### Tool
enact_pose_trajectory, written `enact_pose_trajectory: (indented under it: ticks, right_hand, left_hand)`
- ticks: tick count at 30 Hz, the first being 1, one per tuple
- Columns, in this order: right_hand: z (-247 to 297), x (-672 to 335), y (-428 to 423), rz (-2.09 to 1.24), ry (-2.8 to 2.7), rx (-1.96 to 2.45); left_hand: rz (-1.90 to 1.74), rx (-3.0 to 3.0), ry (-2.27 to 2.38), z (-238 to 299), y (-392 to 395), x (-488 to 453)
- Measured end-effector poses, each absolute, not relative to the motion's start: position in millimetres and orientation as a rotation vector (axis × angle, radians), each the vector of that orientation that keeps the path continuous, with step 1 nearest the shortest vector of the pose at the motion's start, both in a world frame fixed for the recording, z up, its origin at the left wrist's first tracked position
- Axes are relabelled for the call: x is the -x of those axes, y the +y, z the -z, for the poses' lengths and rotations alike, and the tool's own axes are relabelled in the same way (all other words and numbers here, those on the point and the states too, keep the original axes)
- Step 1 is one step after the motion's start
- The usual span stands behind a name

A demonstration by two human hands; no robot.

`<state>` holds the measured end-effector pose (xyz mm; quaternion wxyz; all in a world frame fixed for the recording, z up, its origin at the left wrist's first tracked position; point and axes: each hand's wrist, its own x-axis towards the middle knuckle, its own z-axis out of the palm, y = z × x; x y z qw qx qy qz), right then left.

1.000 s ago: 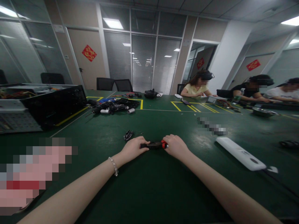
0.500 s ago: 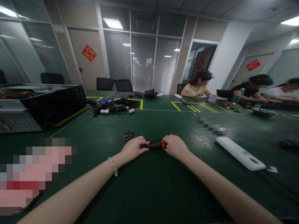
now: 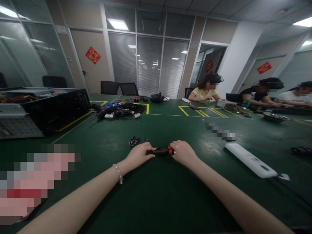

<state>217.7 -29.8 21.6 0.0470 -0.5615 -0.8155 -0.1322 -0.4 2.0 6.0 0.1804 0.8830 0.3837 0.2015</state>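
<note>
Both my hands meet at the middle of the green table around a dark tool with a red end [image 3: 161, 151]; its exact kind is too dim to make out. My left hand [image 3: 140, 152] pinches the black left end between thumb and fingers. The red right end is gripped by my right hand [image 3: 182, 152], which covers part of it. Just beyond my left hand lies a small clump of dark metallic pieces [image 3: 134, 140], with a few tiny bits [image 3: 146, 139] beside it.
An opened computer case [image 3: 56, 112] stands at the left. A drill with cables and tools [image 3: 119, 110] lies farther back. To the right are a white power strip [image 3: 251, 161] and a metal bowl [image 3: 276, 117]. A person in yellow [image 3: 206, 92] and others sit across the table.
</note>
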Motion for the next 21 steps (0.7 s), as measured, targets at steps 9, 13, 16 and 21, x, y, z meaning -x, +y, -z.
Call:
enact_pose_trajectory:
  ticks: [9,13,16,21]
  right_hand:
    - [-24.2,-217.6,-30.1,0.418,-2.5,1.721]
    - [-21.4,-218.0,-28.4,0.366,-2.492,1.75]
    - [-20.0,-218.5,-28.1,0.358,-2.485,1.742]
    - [-23.1,-218.4,-29.7,0.41,-2.494,1.72]
  left_hand:
    - [-0.578,-2.491,1.075,-3.1,4.2,0.6]
    - [-0.572,-2.504,1.084,-2.7,4.3,0.2]
    - [-0.557,-2.501,1.092,-3.4,3.7,0.3]
    - [-0.537,-2.499,1.103,-5.0,3.2,-0.1]
